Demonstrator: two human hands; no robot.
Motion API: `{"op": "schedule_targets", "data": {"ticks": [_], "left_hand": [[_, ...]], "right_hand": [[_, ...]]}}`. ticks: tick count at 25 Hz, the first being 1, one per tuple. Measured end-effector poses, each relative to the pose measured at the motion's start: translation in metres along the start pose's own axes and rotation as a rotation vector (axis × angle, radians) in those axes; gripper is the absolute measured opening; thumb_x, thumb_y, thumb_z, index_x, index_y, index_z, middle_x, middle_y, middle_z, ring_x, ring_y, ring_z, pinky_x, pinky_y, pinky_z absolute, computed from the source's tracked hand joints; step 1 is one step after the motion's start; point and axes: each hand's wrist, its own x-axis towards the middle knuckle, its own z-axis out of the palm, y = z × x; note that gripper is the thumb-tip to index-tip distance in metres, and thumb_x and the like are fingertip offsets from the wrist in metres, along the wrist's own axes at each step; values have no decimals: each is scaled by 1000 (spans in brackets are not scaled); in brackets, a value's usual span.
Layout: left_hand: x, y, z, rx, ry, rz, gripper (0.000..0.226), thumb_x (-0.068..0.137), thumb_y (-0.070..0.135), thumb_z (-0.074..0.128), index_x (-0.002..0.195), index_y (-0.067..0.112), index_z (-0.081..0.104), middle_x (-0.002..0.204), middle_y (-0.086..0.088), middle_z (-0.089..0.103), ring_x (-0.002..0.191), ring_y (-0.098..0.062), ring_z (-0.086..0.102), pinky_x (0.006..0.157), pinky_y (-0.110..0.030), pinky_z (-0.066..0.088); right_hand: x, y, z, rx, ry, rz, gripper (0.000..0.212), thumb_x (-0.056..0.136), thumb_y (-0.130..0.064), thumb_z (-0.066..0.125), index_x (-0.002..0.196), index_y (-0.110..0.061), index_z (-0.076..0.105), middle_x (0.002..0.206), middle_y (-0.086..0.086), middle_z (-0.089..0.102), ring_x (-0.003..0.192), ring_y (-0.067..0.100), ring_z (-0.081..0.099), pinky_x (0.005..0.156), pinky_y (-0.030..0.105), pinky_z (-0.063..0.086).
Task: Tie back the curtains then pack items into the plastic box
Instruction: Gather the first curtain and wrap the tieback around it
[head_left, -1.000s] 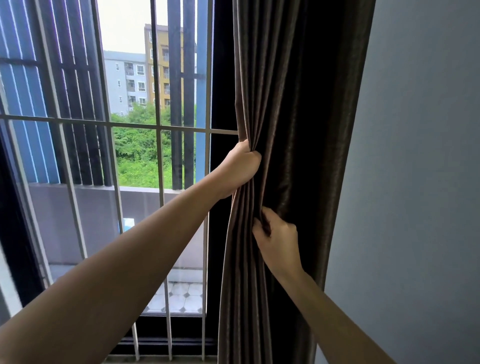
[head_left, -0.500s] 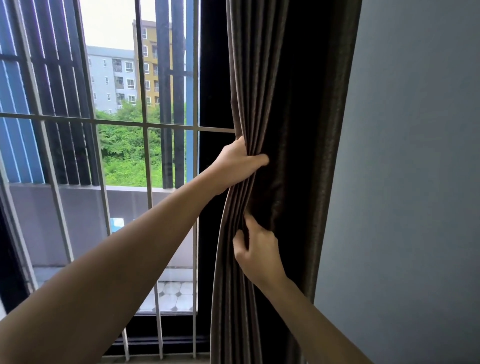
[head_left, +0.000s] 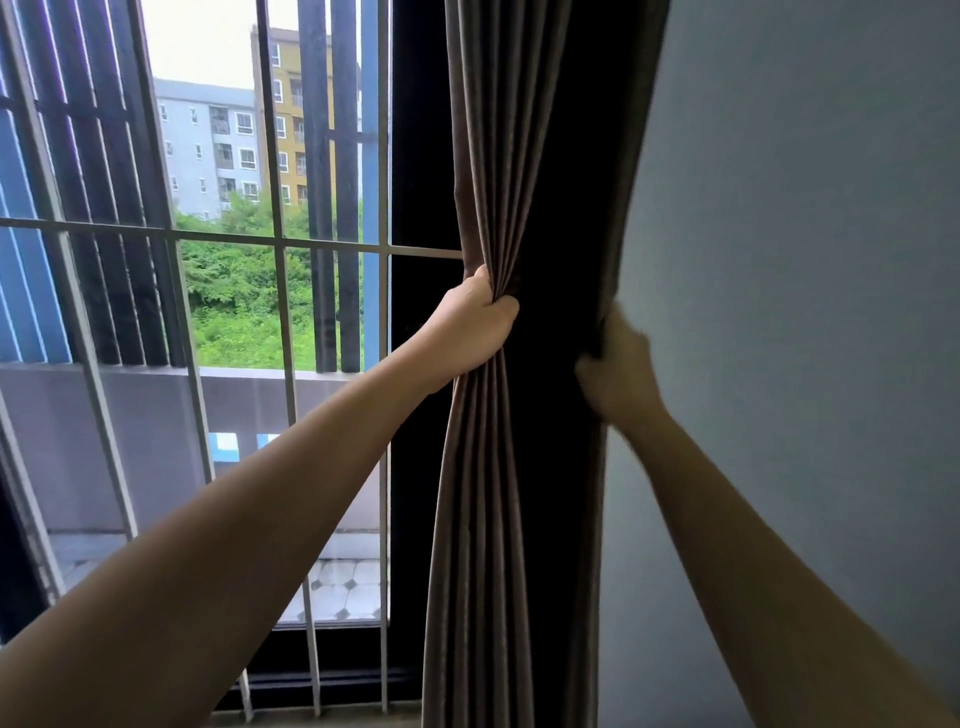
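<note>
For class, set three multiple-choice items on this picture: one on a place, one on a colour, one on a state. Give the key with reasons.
1. Where on the curtain is the right hand?
A. Its edge by the wall
B. Its edge by the window
C. Its top

2. What colour is the curtain?
A. White
B. Brown
C. Red

3. What is the left hand doing?
A. Hanging open
B. Gripping bunched folds
C. Pressing on glass

Key: 1 A, its fingers wrap the wall-side edge; 2 B, the lit folds show brown; 3 B, the pleats gather into its fist.
</note>
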Motion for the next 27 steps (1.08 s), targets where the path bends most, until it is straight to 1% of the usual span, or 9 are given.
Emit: {"op": "schedule_targets", "data": {"ticks": [2,5,7,10,14,18,20,23,27], "left_hand": [[1,-2,-1,11,-3,-4,41,86,16,39,126,17,47,107,0,60,91,-11,58,70,-22,43],[-1,-2,-4,28,1,-14,44,86,17,39,130,18,43,113,-2,59,95,-14,60,71,-22,45],[-1,-2,-6,42,0,-13,44,87,16,39,130,17,43,112,-3,59,94,-13,59,68,-22,44],[2,-4,-8,62,-4,-21,45,87,16,38,132,17,41,115,-4,58,94,-14,59,70,-23,47],[0,-2,-4,-35,-65,-40,56,76,22,41,133,21,42,120,-5,57,104,-21,59,91,-38,51],[-4,3,-4,-90,-84,-65,57,74,19,42,131,17,44,120,-7,57,105,-22,59,92,-40,51],[-8,7,-3,-125,-82,-82,49,77,17,44,126,15,47,114,-6,59,100,-20,60,84,-34,51],[-14,13,2,-97,-73,-75,37,83,31,60,117,21,52,102,1,63,91,-14,63,74,-26,51],[-20,18,5,29,147,-31,12,83,14,57,95,11,59,91,-3,62,70,-9,58,46,-7,41]], "right_hand": [[-27,9,26,-38,-135,-57,56,80,11,46,133,-5,44,110,21,66,99,36,63,76,23,46],[-64,14,50,20,-308,-82,53,85,14,42,135,-4,43,103,14,66,85,23,64,85,19,47],[-74,17,56,2,-350,-92,56,85,16,39,137,-5,40,89,8,62,65,4,53,78,11,50],[-76,16,57,-3,-391,-90,56,89,12,39,141,-8,36,87,10,61,60,-2,44,60,-4,37],[-74,17,57,-2,-432,-113,55,89,11,40,141,-7,35,98,17,65,61,-1,43,59,-4,36],[-75,20,58,-21,-424,-125,54,87,13,39,138,-5,38,99,17,64,62,-1,43,61,-4,36],[-76,25,64,-11,-415,-109,57,86,12,41,140,-7,36,106,16,64,69,2,50,73,1,44],[-88,29,77,120,-521,-47,77,80,6,47,148,-19,20,125,7,56,110,14,56,101,29,47],[-104,30,78,684,-632,175,79,81,-28,52,150,-25,14,148,-6,36,133,9,40,106,21,38]]}}
